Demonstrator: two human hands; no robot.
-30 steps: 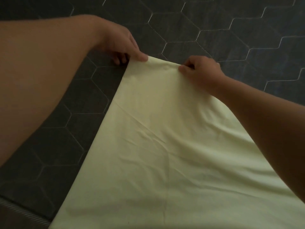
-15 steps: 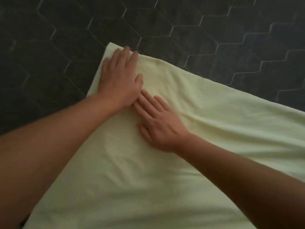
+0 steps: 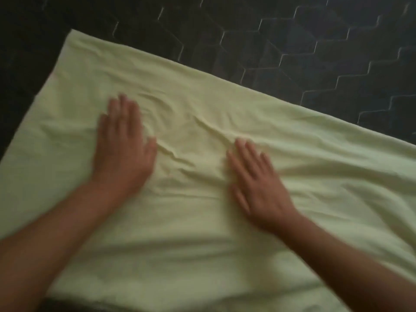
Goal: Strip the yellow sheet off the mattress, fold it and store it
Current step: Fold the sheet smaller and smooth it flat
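The yellow sheet [image 3: 198, 224] lies partly folded on the dark quilted mattress [image 3: 292, 52]. The left hand [image 3: 123, 152] and right hand [image 3: 258, 183] press flat on the sheet, fingers straight and gripping nothing, probably to smooth out the creases [image 3: 175, 154] between them before the next fold.

A dark mattress [image 3: 292, 52], quilted in pale-stitched hexagons, carries everything. Directly on it lies the yellow sheet [image 3: 202, 233], spread flat. One corner points to the upper left and the far edge slants down to the right. Creases bunch near the sheet's middle. Bare mattress shows beyond the far edge and the left edge.
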